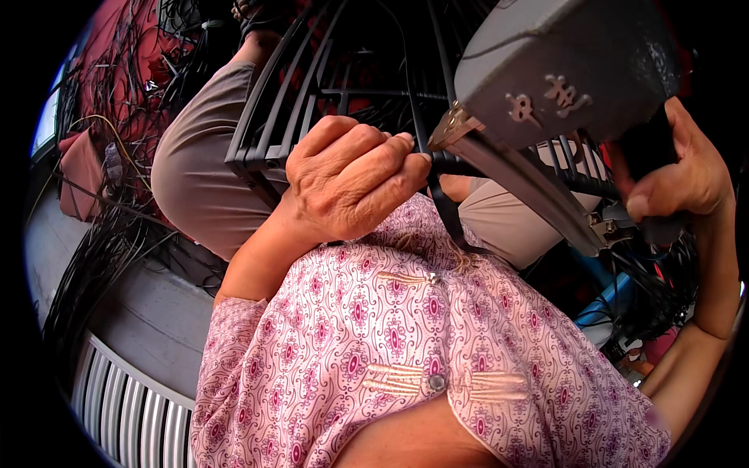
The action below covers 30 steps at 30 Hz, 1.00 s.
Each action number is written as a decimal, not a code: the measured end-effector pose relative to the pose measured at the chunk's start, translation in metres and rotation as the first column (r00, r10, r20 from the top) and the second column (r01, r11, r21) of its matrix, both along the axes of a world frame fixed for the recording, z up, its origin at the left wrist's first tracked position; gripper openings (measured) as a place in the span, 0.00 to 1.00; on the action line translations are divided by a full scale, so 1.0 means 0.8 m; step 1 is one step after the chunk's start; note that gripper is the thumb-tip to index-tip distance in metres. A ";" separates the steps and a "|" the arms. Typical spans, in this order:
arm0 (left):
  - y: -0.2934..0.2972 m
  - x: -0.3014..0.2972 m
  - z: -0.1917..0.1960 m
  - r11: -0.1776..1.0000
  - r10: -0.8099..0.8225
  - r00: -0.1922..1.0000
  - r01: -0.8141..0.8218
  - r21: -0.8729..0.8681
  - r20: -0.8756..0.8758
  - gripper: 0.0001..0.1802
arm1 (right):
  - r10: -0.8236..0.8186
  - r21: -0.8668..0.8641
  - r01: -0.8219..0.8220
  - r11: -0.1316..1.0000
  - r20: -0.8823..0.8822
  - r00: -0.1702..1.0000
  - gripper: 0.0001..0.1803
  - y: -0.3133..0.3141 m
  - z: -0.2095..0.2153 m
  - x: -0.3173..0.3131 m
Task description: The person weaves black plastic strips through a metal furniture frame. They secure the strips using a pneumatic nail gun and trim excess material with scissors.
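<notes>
My left hand [347, 178] is closed, its curled fingertips against a flat black strip [446, 214] that runs down over my lap. Under and beyond this hand is a black slatted frame [269, 129] resting between my knees. My right hand [686, 175] wraps round the dark handle of a staple gun [562, 74], seen as a bulky grey head with raised markings. Its long metal magazine [530, 175] slants down to the right, and its nose end is close to the fingers of my left hand. Part of the right hand's grip is hidden behind the tool.
Tangled black strips [101, 261] lie in heaps at the left, over a grey ledge and red cloth [117, 70]. A ribbed silver panel [133, 402] is at the lower left. More black strips [655, 285] hang beside a blue object [605, 300] at the right.
</notes>
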<state>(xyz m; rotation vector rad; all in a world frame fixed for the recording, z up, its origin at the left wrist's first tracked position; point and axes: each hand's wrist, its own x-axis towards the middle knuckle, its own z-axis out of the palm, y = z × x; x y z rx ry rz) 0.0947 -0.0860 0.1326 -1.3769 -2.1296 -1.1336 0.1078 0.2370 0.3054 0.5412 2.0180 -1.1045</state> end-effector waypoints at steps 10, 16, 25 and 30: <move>-0.003 -0.001 -0.001 0.999 -0.007 1.000 0.007 -0.035 0.004 0.10 | 0.141 -0.057 -0.142 0.988 -0.021 0.990 0.44 0.010 -0.024 -0.013; -0.004 0.000 0.000 0.999 0.000 1.000 -0.001 -0.041 -0.005 0.10 | 0.107 -0.311 -0.131 0.941 -0.094 0.990 0.38 -0.013 -0.024 -0.016; -0.004 0.001 -0.003 1.000 0.022 1.000 -0.022 -0.017 -0.006 0.11 | 0.288 -0.302 -0.270 0.914 0.016 0.957 0.34 -0.022 -0.026 -0.045; -0.006 0.001 -0.002 1.000 0.011 1.000 -0.011 -0.022 0.020 0.11 | 0.327 -0.184 -0.346 0.920 -0.129 0.936 0.34 -0.025 -0.029 -0.043</move>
